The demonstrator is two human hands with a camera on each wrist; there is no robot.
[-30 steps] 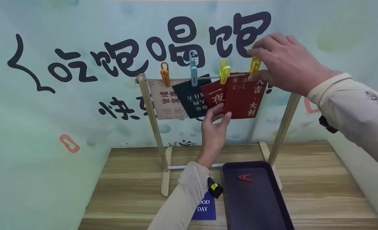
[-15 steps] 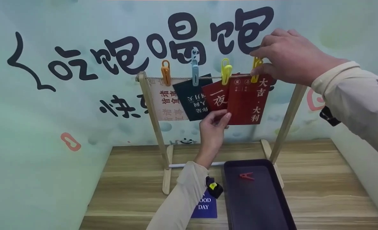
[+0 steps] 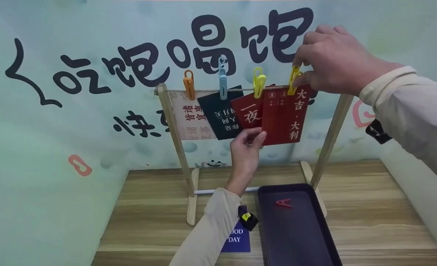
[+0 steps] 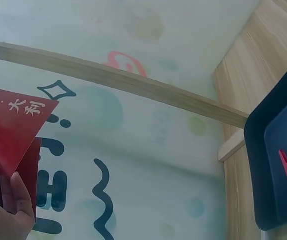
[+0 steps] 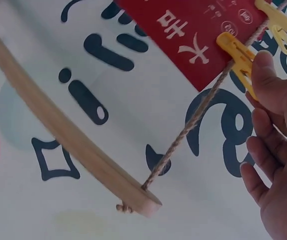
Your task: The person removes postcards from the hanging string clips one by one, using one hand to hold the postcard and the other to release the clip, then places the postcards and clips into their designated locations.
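In the head view, my left hand [image 3: 245,153] pinches the lower left corner of a red card [image 3: 283,118] with white characters. My right hand [image 3: 336,61] holds a yellow clothespin [image 3: 294,81] between thumb and fingers, at the top of that card on the twine. The right wrist view shows the clothespin [image 5: 236,55] across the twine [image 5: 188,125] and the card's edge. Another red card [image 3: 246,107], partly behind the first, hangs from a yellow-green clothespin [image 3: 259,85]. The left fingertips are partly hidden by the front card.
A dark green card [image 3: 222,114] and a pale card [image 3: 192,118] hang to the left under blue [image 3: 223,79] and orange clothespins [image 3: 189,85]. Wooden posts [image 3: 331,144] carry the twine. Below are a dark tray [image 3: 296,236], a red clothespin [image 3: 284,203] and a blue card [image 3: 238,240].
The front red card hangs slightly lower, and the yellow clothespin now overlaps its top edge. My right hand has shifted a little up; my left fingers have drawn in to the card's corner.
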